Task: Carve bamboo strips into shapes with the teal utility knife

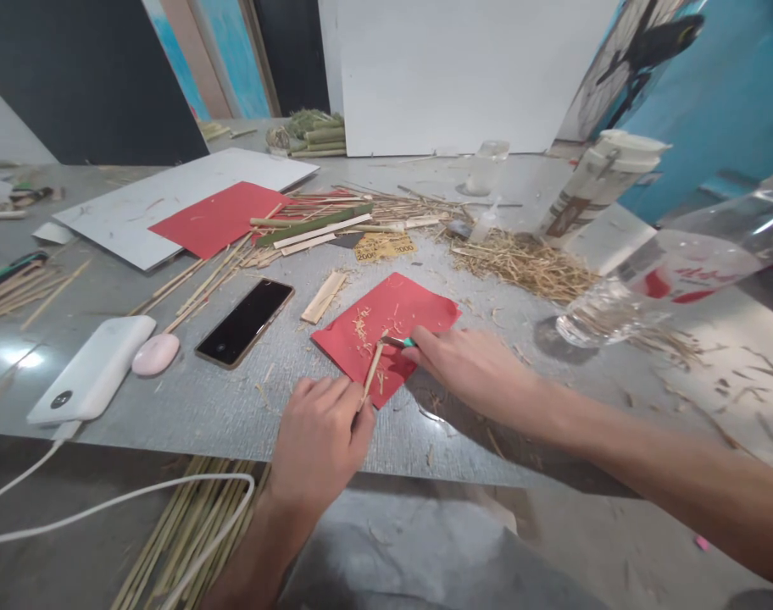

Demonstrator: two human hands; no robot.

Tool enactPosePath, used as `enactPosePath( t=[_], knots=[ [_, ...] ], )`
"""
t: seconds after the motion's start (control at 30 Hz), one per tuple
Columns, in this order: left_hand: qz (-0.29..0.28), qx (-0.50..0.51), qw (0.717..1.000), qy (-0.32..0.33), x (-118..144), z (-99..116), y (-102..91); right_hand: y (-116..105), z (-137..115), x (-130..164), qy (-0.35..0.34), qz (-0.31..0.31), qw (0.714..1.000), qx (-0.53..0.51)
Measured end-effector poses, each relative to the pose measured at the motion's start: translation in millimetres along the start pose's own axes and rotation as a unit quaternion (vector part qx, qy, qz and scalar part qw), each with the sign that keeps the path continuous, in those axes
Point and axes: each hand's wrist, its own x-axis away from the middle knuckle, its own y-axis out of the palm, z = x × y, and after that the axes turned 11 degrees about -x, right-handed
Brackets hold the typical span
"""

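Fingers closed, my left hand (323, 436) grips a thin pale wooden stick (374, 369) near the front edge of the table. My right hand (453, 356) is closed around a utility knife (409, 342) with a green part at its grip. The knife's blade (392, 341) meets the upper end of the stick. Beneath both lies a red sheet of paper (425, 302), with curled shavings (361, 330) scattered over it. Most of the knife's handle is hidden inside my right hand.
A phone (247, 322), a white power bank (91, 368) and a pink rounded case (156, 353) lie left. Behind are bamboo strips (323, 224) and a short wooden slat (325, 296). A straw pile (526, 264), plastic bottle (666, 263) and white tumbler (599, 182) are right.
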Motion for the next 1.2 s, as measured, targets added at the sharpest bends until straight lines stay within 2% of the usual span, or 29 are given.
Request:
enactPosePath(
  t=[0.17,0.27,0.47,0.6,0.7,0.77,0.83,0.93,1.07,1.2],
  knots=[
    [0.001,0.016,1.000,0.011,0,-2,-0.6,4,3,-2,-0.004,0.009,1.000,0.006],
    [0.004,0.001,1.000,-0.004,0,-1,1.4,7,3,-1,-0.001,0.005,1.000,0.002],
    [-0.016,-0.013,1.000,-0.003,-2,0,2.9,10,-1,-3,-0.017,0.011,0.999,-0.036],
    [-0.017,-0.009,1.000,0.000,-3,0,2.6,-1,-3,-6,-0.016,-0.026,0.991,-0.127],
    [-0.024,-0.007,1.000,-0.004,-3,0,3.0,-13,-2,-7,0.001,-0.092,0.964,-0.248],
    [-0.027,0.001,1.000,-0.012,-3,0,3.3,-18,0,-7,0.012,-0.086,0.953,-0.291],
    [-0.028,0.006,0.999,-0.019,-2,1,3.2,-20,3,-6,0.013,-0.027,0.964,-0.266],
    [-0.027,0.008,0.999,-0.024,-2,1,2.8,-16,5,-1,0.001,0.040,0.988,-0.153],
    [-0.025,0.014,0.999,-0.023,-1,1,2.3,-9,1,3,0.003,0.020,0.999,-0.044],
    [-0.021,0.012,1.000,-0.019,0,0,2.7,-4,-3,3,-0.009,0.015,1.000,-0.015]
  ],
)
